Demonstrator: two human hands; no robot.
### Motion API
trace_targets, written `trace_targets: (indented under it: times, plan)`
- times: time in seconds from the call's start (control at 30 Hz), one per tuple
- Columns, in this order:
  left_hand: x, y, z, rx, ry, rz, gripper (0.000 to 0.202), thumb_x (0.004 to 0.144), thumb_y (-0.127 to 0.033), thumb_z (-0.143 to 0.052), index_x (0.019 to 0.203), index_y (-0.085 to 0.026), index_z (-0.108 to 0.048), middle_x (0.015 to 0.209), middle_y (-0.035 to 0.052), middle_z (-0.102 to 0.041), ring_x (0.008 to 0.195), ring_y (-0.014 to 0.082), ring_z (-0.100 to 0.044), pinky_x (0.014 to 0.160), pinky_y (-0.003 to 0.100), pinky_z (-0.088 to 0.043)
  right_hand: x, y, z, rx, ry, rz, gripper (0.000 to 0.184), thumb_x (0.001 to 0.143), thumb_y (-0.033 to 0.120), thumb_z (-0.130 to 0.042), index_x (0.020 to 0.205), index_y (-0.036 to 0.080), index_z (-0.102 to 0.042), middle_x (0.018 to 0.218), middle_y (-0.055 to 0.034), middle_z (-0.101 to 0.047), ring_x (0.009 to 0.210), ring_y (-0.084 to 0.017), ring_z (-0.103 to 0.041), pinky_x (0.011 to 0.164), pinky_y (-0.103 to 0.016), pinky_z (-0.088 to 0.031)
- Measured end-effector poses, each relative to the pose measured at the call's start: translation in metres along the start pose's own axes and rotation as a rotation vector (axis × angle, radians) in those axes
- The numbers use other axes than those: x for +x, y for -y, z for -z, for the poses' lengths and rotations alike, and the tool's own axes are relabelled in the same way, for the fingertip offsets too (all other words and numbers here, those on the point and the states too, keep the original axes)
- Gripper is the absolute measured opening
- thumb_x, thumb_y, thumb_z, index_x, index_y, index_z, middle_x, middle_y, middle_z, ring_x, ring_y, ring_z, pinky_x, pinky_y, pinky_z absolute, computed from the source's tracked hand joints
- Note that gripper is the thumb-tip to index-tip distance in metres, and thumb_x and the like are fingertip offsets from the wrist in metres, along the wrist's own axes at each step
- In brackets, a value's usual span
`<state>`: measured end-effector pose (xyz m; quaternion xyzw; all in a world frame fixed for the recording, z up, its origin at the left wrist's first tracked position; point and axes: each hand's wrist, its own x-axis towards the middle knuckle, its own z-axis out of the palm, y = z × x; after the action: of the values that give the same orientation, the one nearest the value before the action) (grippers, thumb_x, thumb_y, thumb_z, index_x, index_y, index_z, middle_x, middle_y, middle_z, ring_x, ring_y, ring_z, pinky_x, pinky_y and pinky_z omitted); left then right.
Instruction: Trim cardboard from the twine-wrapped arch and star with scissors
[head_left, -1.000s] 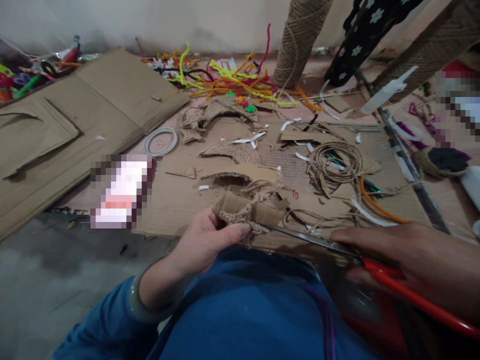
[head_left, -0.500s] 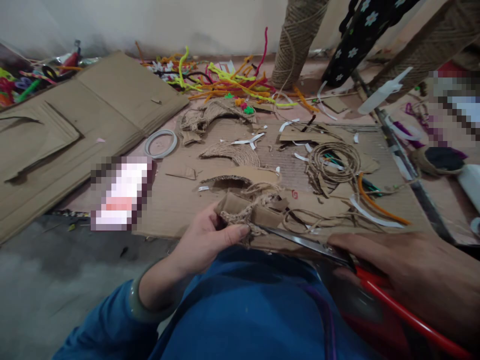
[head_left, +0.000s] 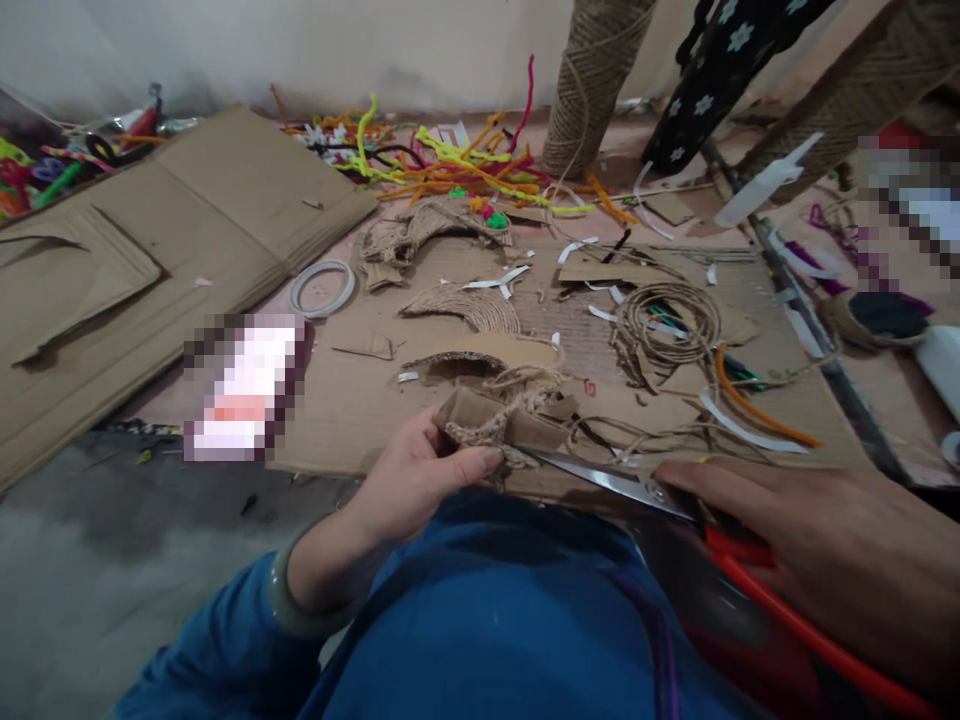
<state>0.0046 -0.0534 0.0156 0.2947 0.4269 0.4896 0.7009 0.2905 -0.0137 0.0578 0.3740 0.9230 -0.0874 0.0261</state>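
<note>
In my left hand (head_left: 409, 475) I pinch a piece of cardboard partly covered in braided twine (head_left: 480, 432), thumb on top. My right hand (head_left: 817, 540) grips red-handled scissors (head_left: 600, 475), whose blades point left and reach the twine edge of that piece. Whether the blades touch the twine, I cannot tell. Just beyond lie a curved, twine-covered cardboard piece (head_left: 469, 305) and another curved cardboard piece (head_left: 487, 350). A coil of twine (head_left: 667, 320) rests farther right.
A cardboard sheet (head_left: 352, 430) covers the work surface. At the left are a roll of tape (head_left: 322, 288) and a large folded cardboard (head_left: 225, 190). Colourful pipe cleaners (head_left: 465, 165) lie at the back, near a tall twine spool (head_left: 596, 90) and a squeeze bottle (head_left: 761, 190).
The twine-covered piece and my left hand have shifted very slightly right. The scissor handles have tilted a little in my right hand; the blades stay by the twine.
</note>
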Motion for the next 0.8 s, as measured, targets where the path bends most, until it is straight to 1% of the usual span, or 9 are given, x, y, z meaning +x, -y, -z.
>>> trace_targets:
  times: [0.07, 0.1, 0.23, 0.37, 0.47, 0.53, 0.6, 0.67, 0.8]
  plan:
    - [0.0002, 0.0001, 0.0007, -0.006, 0.008, 0.003, 0.024, 0.072, -0.024, -0.078, 0.094, -0.017, -0.072, 0.089, 0.0055, -0.075, 0.092, 0.0225, -0.068, 0.087, 0.034, -0.052, 0.0014, 0.0006, 0.002, -0.032, -0.007, 0.113, 0.034, 0.076, 0.017, -0.041, 0.097, 0.028, -0.065, 0.085, -0.003, -0.077, 0.061, -0.023, -0.072, 0.042, -0.031, -0.056]
    - [0.0001, 0.0004, 0.001, -0.008, 0.012, 0.004, 0.023, 0.072, -0.023, -0.078, 0.093, -0.017, -0.072, 0.089, 0.0054, -0.075, 0.09, 0.0219, -0.069, 0.085, 0.033, -0.052, 0.0013, 0.0005, 0.0021, -0.033, -0.002, 0.14, 0.033, 0.076, 0.016, -0.041, 0.097, 0.028, -0.065, 0.086, -0.0034, -0.076, 0.062, -0.023, -0.072, 0.042, -0.031, -0.056]
    - [-0.0014, 0.0013, 0.0019, 0.005, 0.023, 0.004, 0.02, 0.071, -0.024, -0.078, 0.089, -0.017, -0.071, 0.086, 0.0046, -0.074, 0.079, 0.0185, -0.068, 0.074, 0.029, -0.053, -0.0036, 0.0009, 0.0007, -0.01, 0.018, 0.086, 0.034, 0.079, 0.018, -0.041, 0.102, 0.029, -0.063, 0.092, -0.0039, -0.075, 0.072, -0.024, -0.072, 0.049, -0.034, -0.057]
    - [-0.0027, -0.0001, 0.002, 0.013, 0.051, -0.018, 0.02, 0.073, -0.024, -0.077, 0.091, -0.017, -0.072, 0.086, 0.0055, -0.074, 0.082, 0.02, -0.068, 0.075, 0.03, -0.053, -0.0048, 0.0029, 0.0026, -0.054, 0.05, 0.054, 0.033, 0.085, 0.021, -0.037, 0.107, 0.027, -0.062, 0.098, -0.0082, -0.072, 0.085, -0.027, -0.069, 0.061, -0.039, -0.057]
    - [-0.0023, -0.0001, 0.002, 0.016, 0.052, -0.026, 0.02, 0.073, -0.024, -0.077, 0.09, -0.016, -0.071, 0.086, 0.0055, -0.073, 0.081, 0.0195, -0.067, 0.075, 0.029, -0.053, -0.0015, 0.0005, 0.0028, -0.103, 0.004, 0.118, 0.033, 0.085, 0.021, -0.037, 0.106, 0.025, -0.062, 0.094, -0.0089, -0.071, 0.082, -0.026, -0.069, 0.056, -0.037, -0.057]
    - [-0.0015, 0.0007, 0.0021, 0.008, 0.054, -0.034, 0.02, 0.073, -0.024, -0.077, 0.089, -0.015, -0.071, 0.084, 0.0052, -0.073, 0.077, 0.0182, -0.067, 0.071, 0.029, -0.054, 0.0007, -0.0024, 0.0015, -0.145, -0.041, 0.16, 0.033, 0.082, 0.02, -0.038, 0.105, 0.025, -0.061, 0.093, -0.0078, -0.072, 0.077, -0.024, -0.07, 0.051, -0.035, -0.057]
    - [-0.0006, 0.0017, 0.0019, -0.004, 0.062, -0.048, 0.019, 0.073, -0.024, -0.077, 0.088, -0.015, -0.07, 0.083, 0.0052, -0.072, 0.074, 0.0175, -0.067, 0.069, 0.028, -0.054, 0.0021, -0.0044, -0.0001, -0.175, -0.07, 0.167, 0.035, 0.078, 0.017, -0.039, 0.104, 0.026, -0.06, 0.092, -0.006, -0.072, 0.074, -0.023, -0.07, 0.048, -0.033, -0.056]
    - [-0.0002, 0.0024, 0.0014, -0.017, 0.074, -0.057, 0.019, 0.073, -0.024, -0.077, 0.088, -0.014, -0.07, 0.082, 0.0052, -0.073, 0.075, 0.0177, -0.067, 0.071, 0.028, -0.054, 0.003, -0.0045, -0.001, -0.15, -0.076, 0.171, 0.035, 0.078, 0.015, -0.038, 0.103, 0.028, -0.06, 0.091, -0.0039, -0.073, 0.069, -0.021, -0.071, 0.046, -0.031, -0.056]
    - [-0.0007, 0.0035, 0.0003, -0.061, 0.052, -0.052, 0.022, 0.071, -0.023, -0.078, 0.09, -0.015, -0.07, 0.082, 0.0053, -0.074, 0.08, 0.0199, -0.068, 0.075, 0.03, -0.055, 0.0019, -0.0009, -0.0012, -0.039, -0.071, 0.182, 0.031, 0.082, 0.016, -0.038, 0.101, 0.029, -0.059, 0.084, -0.0022, -0.074, 0.066, -0.02, -0.071, 0.046, -0.029, -0.056]
